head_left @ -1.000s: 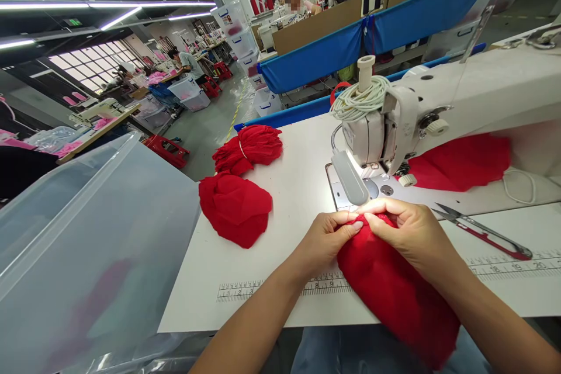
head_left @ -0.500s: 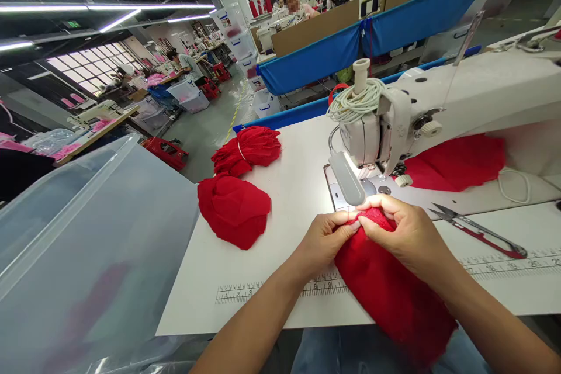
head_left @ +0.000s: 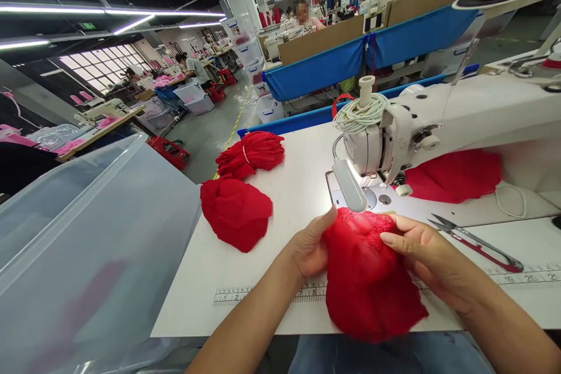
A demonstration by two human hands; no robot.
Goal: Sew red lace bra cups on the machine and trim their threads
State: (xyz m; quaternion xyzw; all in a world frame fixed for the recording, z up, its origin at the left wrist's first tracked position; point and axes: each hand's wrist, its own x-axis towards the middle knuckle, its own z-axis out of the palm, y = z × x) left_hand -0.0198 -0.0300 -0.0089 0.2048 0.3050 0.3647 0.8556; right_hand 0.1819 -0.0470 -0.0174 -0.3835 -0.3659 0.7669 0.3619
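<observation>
Both hands hold a red fabric piece (head_left: 366, 280) spread out on the white table (head_left: 284, 187), just in front of the white sewing machine (head_left: 438, 123). My left hand (head_left: 309, 248) grips its left edge, thumb up along the cloth. My right hand (head_left: 427, 254) grips its right edge, thumb on top and fingers underneath. The top of the piece lies below the machine's lamp and needle plate (head_left: 377, 198).
A loose red piece (head_left: 236, 210) and a tied red bundle (head_left: 250, 153) lie to the left. More red cloth (head_left: 453, 175) sits under the machine arm. Thread snips (head_left: 475, 241) rest at right. A clear plastic bin (head_left: 87, 245) stands at the left. Other people work far behind.
The hands have moved apart from a pinch at the top of the red piece, spreading it open and flat. The piece lies further up on the table.
</observation>
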